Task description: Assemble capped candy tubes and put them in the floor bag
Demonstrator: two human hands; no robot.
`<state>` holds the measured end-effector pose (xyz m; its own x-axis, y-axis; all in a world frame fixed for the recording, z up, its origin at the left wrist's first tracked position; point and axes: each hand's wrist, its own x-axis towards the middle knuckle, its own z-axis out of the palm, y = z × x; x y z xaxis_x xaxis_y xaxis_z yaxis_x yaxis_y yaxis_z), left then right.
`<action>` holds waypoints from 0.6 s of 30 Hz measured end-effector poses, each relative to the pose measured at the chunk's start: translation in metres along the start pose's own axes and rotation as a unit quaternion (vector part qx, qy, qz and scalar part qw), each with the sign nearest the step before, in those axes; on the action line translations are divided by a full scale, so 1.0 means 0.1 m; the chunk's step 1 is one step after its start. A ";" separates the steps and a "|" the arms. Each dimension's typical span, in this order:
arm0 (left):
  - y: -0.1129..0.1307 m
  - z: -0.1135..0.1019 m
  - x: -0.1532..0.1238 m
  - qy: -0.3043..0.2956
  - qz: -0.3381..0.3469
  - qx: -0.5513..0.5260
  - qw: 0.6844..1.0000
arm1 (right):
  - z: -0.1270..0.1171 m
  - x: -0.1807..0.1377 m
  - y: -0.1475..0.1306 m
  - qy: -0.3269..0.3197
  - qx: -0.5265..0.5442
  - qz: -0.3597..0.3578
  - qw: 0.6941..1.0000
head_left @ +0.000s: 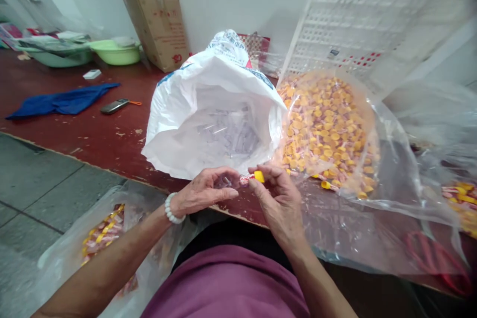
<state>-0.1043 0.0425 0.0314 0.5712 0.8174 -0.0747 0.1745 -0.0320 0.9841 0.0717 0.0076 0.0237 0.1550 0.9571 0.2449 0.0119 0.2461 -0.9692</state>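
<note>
My left hand (208,189), with a pale bead bracelet (173,208) on the wrist, is closed around a small clear plastic piece (224,180). Between the thumb and fingers of my right hand (279,198) is a small yellow cap (259,176) with a red-and-white patterned stem (246,179). The stem's end meets the clear piece or lies right beside it; I cannot tell whether it is inside. Just beyond my hands a white woven sack (167,124) lies with its mouth towards me, and clear plastic pieces (234,131) show inside.
Many yellow-capped pieces (331,124) fill a clear bag at right, before a white perforated basket (335,25). Red scissors (436,261) lie at the right front. A cardboard box (164,30), blue cloth (63,102) and phone (115,106) are left. Another bag (108,233) hangs below the table edge.
</note>
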 end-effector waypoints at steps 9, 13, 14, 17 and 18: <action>-0.12 0.25 -0.01 0.026 -0.041 -0.153 0.987 | -0.18 -0.15 0.03 -0.061 -0.191 -0.125 0.972; -0.17 0.36 -0.01 0.079 -0.045 -0.166 0.982 | -0.18 -0.23 0.05 -0.154 -0.240 -0.202 0.937; -0.19 0.39 -0.01 0.082 -0.048 -0.175 0.980 | -0.21 -0.25 0.06 -0.160 -0.244 -0.202 0.935; -0.25 0.46 0.01 0.074 -0.065 -0.213 0.972 | -0.40 -0.27 0.11 -0.107 -0.257 -0.172 0.945; -0.27 0.47 0.01 0.072 -0.075 -0.226 0.969 | -0.50 -0.26 0.15 -0.057 -0.265 -0.150 0.951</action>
<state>-0.0707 0.0171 -0.0030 0.4435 0.8658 -0.2317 -0.1395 0.3221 0.9364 0.1174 -0.0219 0.0017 -0.0423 0.8736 0.4848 0.5401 0.4282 -0.7245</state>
